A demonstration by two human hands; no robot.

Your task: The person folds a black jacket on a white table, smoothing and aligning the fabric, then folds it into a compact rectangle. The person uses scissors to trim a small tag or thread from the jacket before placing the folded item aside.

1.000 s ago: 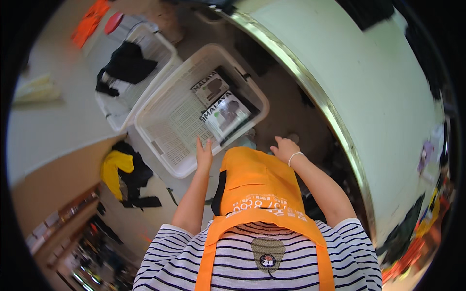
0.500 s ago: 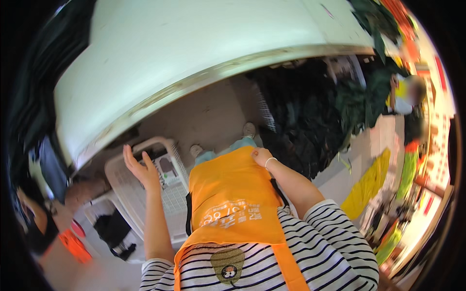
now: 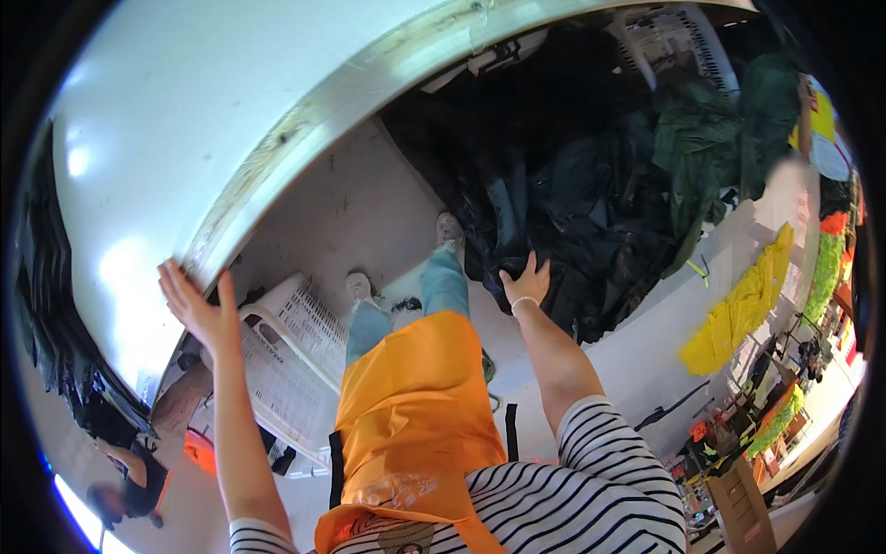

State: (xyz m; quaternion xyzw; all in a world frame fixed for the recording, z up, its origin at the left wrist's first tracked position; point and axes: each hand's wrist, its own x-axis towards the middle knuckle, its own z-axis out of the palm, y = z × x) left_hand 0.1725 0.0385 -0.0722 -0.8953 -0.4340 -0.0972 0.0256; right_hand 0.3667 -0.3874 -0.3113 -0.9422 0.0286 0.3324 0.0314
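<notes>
My left hand (image 3: 205,312) is open, its fingers stretched out at the edge of the white table (image 3: 212,111); whether it presses on the edge I cannot tell. My right hand (image 3: 528,284), a beaded bracelet on its wrist, has its fingers apart and holds nothing. It reaches to the near side of a heap of black garments (image 3: 572,185), and contact with the cloth is unclear. Dark green garments (image 3: 697,138) lie at the heap's right. I wear an orange apron (image 3: 415,379) over a striped shirt.
White plastic baskets (image 3: 293,355) stand on the floor below my left hand. Another white basket (image 3: 678,42) is behind the heap. Black garments (image 3: 55,295) hang or lie stacked past the table's left end. Yellow cloth (image 3: 738,309) lies at right. People are at far left and far right.
My left hand has gone from above the basket to the table edge. My right hand has left the apron, opened and reached out to the black heap. The view has turned.
</notes>
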